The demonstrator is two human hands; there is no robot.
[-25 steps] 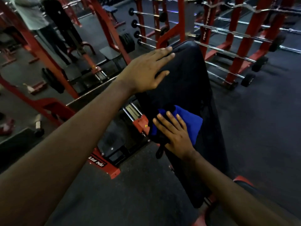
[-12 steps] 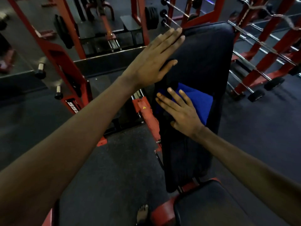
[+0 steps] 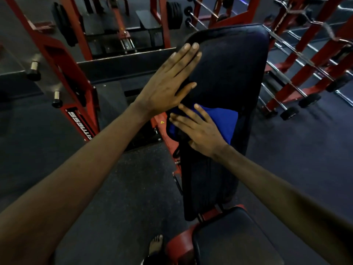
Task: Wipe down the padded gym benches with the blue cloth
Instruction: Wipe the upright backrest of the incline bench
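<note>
The black padded backrest [image 3: 229, 69] of an inclined gym bench runs up the middle of the view. Its black seat pad [image 3: 235, 238] lies near the bottom edge. A folded blue cloth [image 3: 223, 119] lies on the backrest's middle. My right hand [image 3: 198, 131] presses flat on the cloth, fingers spread toward the pad's left edge. My left hand [image 3: 172, 83] rests open with fingers together against the backrest's upper left edge, just above the cloth.
A red machine frame [image 3: 63, 73] with chrome pegs stands to the left. Red racks with barbells [image 3: 305, 60] line the right side. Weight plates [image 3: 173, 14] and more red equipment sit beyond the bench. Dark rubber floor [image 3: 118, 188] surrounds it; a bare foot [image 3: 155, 244] shows below.
The view has tilted down and nearer, so the seat pad and foot now show. My right hand slid the cloth slightly leftward; my left hand stayed on the upper left edge.
</note>
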